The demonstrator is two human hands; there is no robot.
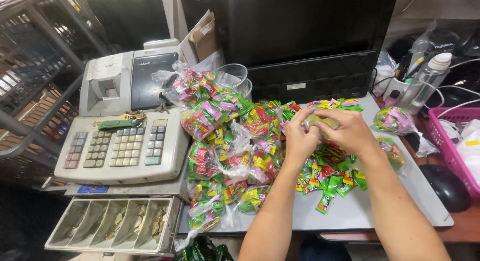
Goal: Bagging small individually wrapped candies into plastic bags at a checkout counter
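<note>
Hands, left (pixel 300 136) and right (pixel 350 131), pinch a small clear bag (pixel 322 122) shut-fingered, above loose green candy sachets (pixel 330 178), right of the cash register (pixel 125 126); twisting its neck tightly likely prevents spills.

Cash register (pixel 122 126) at left of table (pixel 380 206), its open coin drawer (pixel 112 226) in front and below. Bagged candy packs (pixel 220 141) piled just right of register; loose candy sachets (pixel 332 183) spread right of pile, under both hands, left hand (pixel 299 138) touching right hand (pixel 350 131). Monitor (pixel 305 36) behind the pile; mouse (pixel 446 186) and basket (pixel 450 146) at far right, bottle (pixel 425 81) behind them.
</note>
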